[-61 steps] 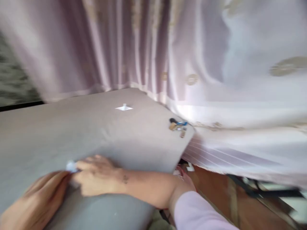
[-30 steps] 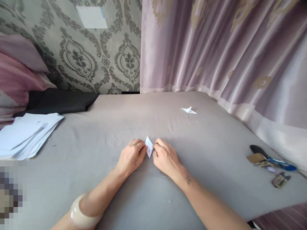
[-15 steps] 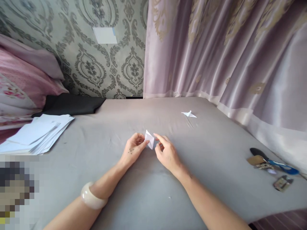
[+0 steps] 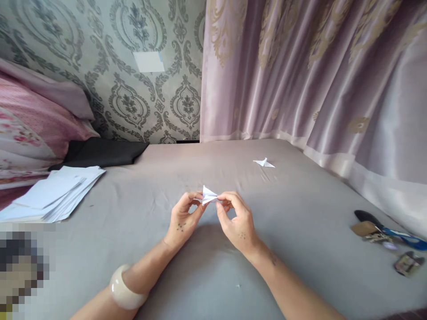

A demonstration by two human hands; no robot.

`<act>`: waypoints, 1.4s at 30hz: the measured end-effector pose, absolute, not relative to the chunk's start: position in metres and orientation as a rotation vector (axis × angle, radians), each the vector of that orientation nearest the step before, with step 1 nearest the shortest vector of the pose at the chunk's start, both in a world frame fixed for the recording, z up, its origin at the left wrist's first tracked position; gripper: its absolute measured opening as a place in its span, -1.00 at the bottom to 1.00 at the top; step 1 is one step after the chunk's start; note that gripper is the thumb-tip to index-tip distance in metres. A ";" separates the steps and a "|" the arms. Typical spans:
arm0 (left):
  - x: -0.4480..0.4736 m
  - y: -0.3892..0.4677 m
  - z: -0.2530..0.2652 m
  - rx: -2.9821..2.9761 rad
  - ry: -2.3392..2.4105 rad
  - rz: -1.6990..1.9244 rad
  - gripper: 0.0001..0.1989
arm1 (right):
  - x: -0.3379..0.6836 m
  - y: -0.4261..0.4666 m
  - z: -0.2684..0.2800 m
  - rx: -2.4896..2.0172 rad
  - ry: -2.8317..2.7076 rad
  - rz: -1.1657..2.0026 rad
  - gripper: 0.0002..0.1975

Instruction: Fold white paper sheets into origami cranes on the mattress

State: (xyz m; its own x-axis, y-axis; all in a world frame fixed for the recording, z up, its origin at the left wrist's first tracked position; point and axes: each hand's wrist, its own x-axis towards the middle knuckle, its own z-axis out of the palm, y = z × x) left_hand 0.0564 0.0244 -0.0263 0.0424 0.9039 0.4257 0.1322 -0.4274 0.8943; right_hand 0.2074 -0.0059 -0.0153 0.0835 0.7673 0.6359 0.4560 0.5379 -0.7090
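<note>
Between my two hands is a small folded piece of white paper (image 4: 209, 194), raised above the grey sheet (image 4: 160, 284). My left hand (image 4: 184, 218) pinches its left side between thumb and fingers. On the other side, my right hand (image 4: 237, 221) has thumb and forefinger closed on the paper's right tip. The folds stand partly apart, with a point sticking up at the upper left. Farther back to the right, a white origami bird (image 4: 265, 163) rests on the sheet, touched by neither hand.
A stack of white papers (image 4: 50, 193) lies at left, in front of a black folded item (image 4: 103, 152). Blue-handled scissors (image 4: 407, 238), keys (image 4: 378, 238) and a small box-like object (image 4: 408, 263) are at right. A pink curtain (image 4: 253, 75) hangs behind.
My right hand has closed in on the paper's right tip, where before its fingers were apart from it. The paper has turned and its folds have spread. The view has tilted slightly upward.
</note>
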 end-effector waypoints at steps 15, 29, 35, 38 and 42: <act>0.054 0.026 -0.015 1.458 0.934 1.165 -0.78 | 0.222 0.010 -0.018 -1.209 -1.252 1.061 -0.77; 0.052 0.035 -0.029 1.205 0.695 1.117 -0.85 | 0.229 0.011 -0.016 -0.915 -1.156 1.537 -0.77; 0.051 0.038 -0.030 1.188 0.648 1.106 -0.89 | 0.231 0.011 -0.012 -0.845 -1.119 1.646 -0.78; 0.052 0.038 -0.030 1.174 0.632 1.096 -0.89 | 0.232 0.011 -0.013 -0.830 -1.094 1.679 -0.79; 0.052 0.037 -0.031 1.165 0.607 1.072 -0.83 | 0.232 0.012 -0.014 -0.776 -1.095 1.695 -0.80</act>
State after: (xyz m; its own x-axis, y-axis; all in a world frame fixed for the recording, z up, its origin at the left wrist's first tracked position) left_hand 0.0521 0.0370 -0.0309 0.4063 0.9039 0.1334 -0.3508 0.0195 0.9362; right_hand 0.2323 0.0115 -0.0145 -0.3569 0.9340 -0.0180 -0.3677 -0.1582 -0.9164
